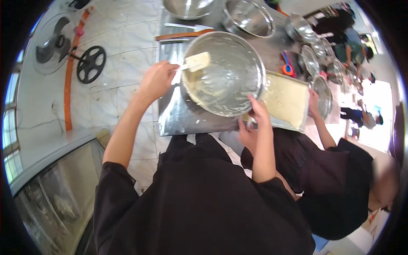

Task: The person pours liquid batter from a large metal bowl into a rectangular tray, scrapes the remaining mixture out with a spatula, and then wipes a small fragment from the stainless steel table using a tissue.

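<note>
My left hand is closed on the handle of a white spatula, whose blade, coated in pale batter, lies inside the left wall of a large stainless steel bowl. Smears of batter cling to the bowl's inner wall. With my right hand I grip the bowl's lower right rim. The bowl is tilted towards me above the steel table. Beside it, to the right, a rectangular baking tray holds a layer of pale batter. The bowl overlaps the tray's left end in this view.
A co-worker at my right has hands at the batter tray. Behind the bowl lie a wooden stick and another white spatula. Steel bowls stand farther back. Orange and blue measuring spoons lie at right. A fan stands left.
</note>
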A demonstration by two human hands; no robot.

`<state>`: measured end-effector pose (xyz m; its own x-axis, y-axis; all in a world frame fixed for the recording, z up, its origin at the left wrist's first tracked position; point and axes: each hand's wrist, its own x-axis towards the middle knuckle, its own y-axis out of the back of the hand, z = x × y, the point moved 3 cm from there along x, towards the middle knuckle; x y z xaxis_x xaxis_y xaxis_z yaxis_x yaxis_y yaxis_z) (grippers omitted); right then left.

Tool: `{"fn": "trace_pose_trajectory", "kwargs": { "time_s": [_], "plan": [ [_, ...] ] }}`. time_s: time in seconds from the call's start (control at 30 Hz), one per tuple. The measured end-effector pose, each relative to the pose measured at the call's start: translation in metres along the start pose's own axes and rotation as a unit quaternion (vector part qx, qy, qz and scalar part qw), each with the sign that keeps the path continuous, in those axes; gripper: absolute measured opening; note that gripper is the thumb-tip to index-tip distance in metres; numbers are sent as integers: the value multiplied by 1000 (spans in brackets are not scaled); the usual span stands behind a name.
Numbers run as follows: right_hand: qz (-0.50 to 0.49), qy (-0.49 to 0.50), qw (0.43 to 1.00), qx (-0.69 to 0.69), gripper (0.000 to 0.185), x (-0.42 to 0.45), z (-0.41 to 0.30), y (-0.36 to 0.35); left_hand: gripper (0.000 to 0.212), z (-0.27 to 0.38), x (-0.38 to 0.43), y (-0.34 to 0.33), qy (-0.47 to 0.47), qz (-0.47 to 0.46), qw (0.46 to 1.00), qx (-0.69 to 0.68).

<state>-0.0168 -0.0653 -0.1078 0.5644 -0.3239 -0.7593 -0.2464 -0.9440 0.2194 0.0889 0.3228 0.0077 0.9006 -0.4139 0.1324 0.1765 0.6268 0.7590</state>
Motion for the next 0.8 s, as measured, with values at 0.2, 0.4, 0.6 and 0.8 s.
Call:
{"fn": "trace_pose_trajectory", "kwargs": {
  "time_s": [0.2, 0.4, 0.6, 0.8],
  "plan": [
    [-99, -38, 967, 233, 37, -20, 11, -18, 25, -17, -7, 9, 48, 11, 996, -76],
    [-82, 1, 979, 186, 34, -28, 3, -19, 29, -28, -8, 23, 26, 13, 996, -88],
    [-46, 18, 986, 159, 23, -1, 6, 1, 25, -32, 0, 31, -86, 24, 996, -24],
    [-35, 7, 994, 99, 25, 31, 4, 22, 23, -40, -17, 16, 0, 75, 979, -191]
  ]
}}
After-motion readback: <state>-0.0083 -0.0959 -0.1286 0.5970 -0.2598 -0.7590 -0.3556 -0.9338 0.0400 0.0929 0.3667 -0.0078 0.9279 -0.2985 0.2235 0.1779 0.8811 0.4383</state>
